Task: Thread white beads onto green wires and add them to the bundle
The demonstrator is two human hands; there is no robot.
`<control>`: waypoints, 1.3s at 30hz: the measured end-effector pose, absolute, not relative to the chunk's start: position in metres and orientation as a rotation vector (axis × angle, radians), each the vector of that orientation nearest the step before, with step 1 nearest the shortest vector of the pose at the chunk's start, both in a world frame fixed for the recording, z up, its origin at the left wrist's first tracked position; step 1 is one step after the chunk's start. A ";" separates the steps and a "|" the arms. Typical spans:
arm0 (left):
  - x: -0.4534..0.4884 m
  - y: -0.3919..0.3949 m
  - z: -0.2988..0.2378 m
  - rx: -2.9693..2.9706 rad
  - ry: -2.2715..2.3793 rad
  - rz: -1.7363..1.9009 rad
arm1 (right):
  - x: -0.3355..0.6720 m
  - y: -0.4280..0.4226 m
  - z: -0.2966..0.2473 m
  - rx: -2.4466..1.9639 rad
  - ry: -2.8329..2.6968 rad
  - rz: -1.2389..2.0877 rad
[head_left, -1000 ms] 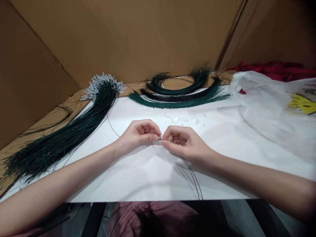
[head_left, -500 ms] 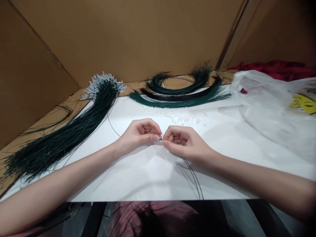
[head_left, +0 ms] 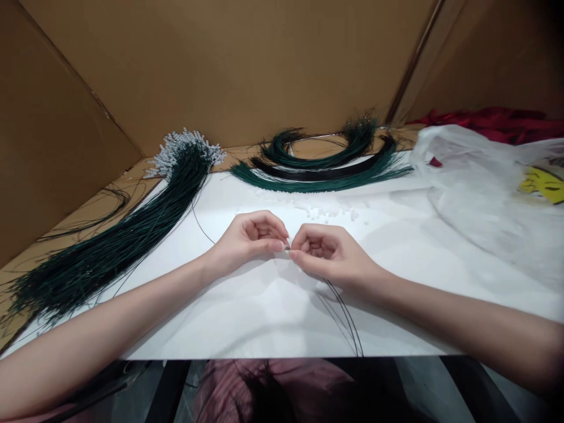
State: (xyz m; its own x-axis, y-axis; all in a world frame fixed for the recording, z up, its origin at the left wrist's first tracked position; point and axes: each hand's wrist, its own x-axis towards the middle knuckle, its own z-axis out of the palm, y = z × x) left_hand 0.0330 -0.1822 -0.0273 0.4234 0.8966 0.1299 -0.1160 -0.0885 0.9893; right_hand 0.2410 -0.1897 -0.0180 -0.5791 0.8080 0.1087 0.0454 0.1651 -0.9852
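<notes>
My left hand (head_left: 253, 241) and my right hand (head_left: 330, 249) meet fingertip to fingertip above the white board (head_left: 247, 317). Thumb and forefinger of each pinch thin dark wire (head_left: 287, 248), with a small whitish bead at the left fingertips partly hidden. Below my right hand, dark green wire strands (head_left: 348, 314) hang toward the board's front edge. Small white beads (head_left: 328, 211) lie scattered just beyond my hands.
Left lies a thick bundle of green wires (head_left: 132, 235) tipped with white beads (head_left: 187, 144). Bare green and black wires (head_left: 326, 176) curve along the back. A clear plastic bag (head_left: 489, 194) and red cloth (head_left: 493, 123) sit right. Cardboard walls (head_left: 247, 70) surround the back.
Both hands stay in nearly the same place. The wire between the fingertips has shifted very slightly.
</notes>
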 end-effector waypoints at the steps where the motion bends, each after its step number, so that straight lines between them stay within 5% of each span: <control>1: 0.033 -0.182 -0.027 1.397 0.757 0.995 | 0.241 -0.190 -0.018 -0.814 -1.785 1.478; 39: 0.041 -0.193 -0.019 1.560 0.847 1.038 | 0.240 -0.184 -0.026 -0.859 -1.771 1.428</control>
State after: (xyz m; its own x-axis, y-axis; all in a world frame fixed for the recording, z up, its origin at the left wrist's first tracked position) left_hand 0.0407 -0.1925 -0.0188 0.3775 0.9047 0.1974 0.0118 -0.2179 0.9759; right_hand 0.2404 -0.1836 -0.0262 -0.5390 0.8351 0.1099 0.0699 0.1743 -0.9822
